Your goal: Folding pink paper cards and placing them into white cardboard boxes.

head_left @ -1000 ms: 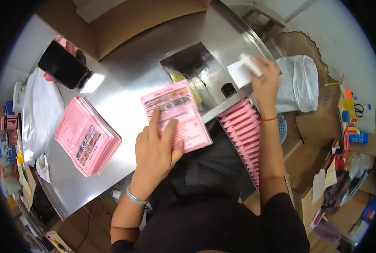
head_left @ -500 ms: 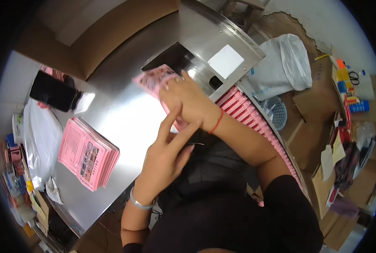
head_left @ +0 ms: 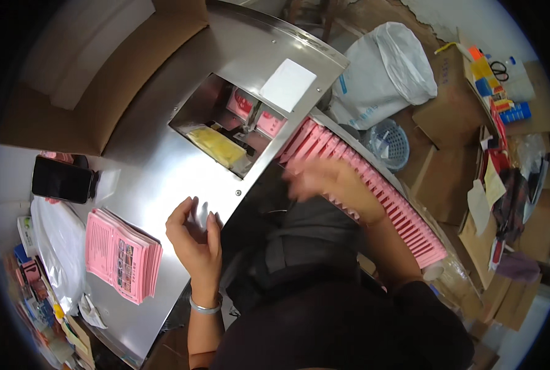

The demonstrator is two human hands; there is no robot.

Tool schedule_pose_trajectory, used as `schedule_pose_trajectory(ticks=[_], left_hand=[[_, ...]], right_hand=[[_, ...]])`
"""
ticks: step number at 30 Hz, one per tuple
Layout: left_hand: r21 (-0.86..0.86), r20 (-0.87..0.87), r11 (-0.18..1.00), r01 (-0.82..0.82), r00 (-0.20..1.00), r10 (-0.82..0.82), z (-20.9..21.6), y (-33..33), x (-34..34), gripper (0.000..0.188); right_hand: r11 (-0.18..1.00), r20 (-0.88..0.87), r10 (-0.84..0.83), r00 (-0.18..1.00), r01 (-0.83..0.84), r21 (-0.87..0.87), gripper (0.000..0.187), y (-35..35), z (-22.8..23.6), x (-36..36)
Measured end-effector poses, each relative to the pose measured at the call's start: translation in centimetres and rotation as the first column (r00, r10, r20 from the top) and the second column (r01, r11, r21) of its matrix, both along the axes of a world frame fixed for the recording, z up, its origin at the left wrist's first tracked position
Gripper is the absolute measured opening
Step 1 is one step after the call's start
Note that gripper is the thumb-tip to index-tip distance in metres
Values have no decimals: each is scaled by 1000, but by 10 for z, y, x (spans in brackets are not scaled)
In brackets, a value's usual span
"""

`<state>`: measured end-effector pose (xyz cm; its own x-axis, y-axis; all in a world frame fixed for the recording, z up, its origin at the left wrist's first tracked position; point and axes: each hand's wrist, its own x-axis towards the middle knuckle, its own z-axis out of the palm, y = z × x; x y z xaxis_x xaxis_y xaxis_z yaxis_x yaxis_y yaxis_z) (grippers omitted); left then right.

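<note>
My left hand (head_left: 195,243) hovers over the front edge of the steel table (head_left: 127,185), thumb and fingers apart, holding nothing. My right hand (head_left: 333,188) is smeared by motion beside the long row of pink packets (head_left: 386,203); whether anything is in its fingers does not show. Left of my left hand lies a stack of pink printed packets (head_left: 122,256). A rectangular opening (head_left: 195,102) in the tabletop shows a yellow piece (head_left: 216,147) and pink packets (head_left: 241,103) inside.
A white card (head_left: 288,84) lies beside the opening. On the left are a black phone (head_left: 62,179) and a white plastic bag (head_left: 59,246). A cardboard box (head_left: 127,74) borders the far side. Beyond the packet row stand a grey-white sack (head_left: 380,74) and a blue basket (head_left: 389,145).
My hands have parted. The right moved from the opening to the packet row, the left toward the stack. The pink packet by my right hand is no longer there, and the opening is uncovered.
</note>
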<state>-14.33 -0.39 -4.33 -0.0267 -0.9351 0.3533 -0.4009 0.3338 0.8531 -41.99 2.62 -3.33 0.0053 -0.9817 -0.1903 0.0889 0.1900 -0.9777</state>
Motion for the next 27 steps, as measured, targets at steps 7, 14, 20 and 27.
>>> schedule_pose_trajectory(ticks=[7,14,20,27], left_hand=[[-121,438,773,623,733,-521,-25,29,-84,52],[139,742,823,550,493,-455,-77,16,-141,111],[-8,479,685,729,604,-637,-62,38,-129,57],[108,172,494,863,473,-864,-82,44,-146,44]], right_hand=[[766,-760,-407,507,-263,-586,37,-21,-4,-31],[726,-802,-591,-84,-488,-484,15,-20,-3,-78],[786,-740,-613,277,112,-609,10,68,34,-86],[965,-466,-113,877,-16,-264,21,127,3,3]])
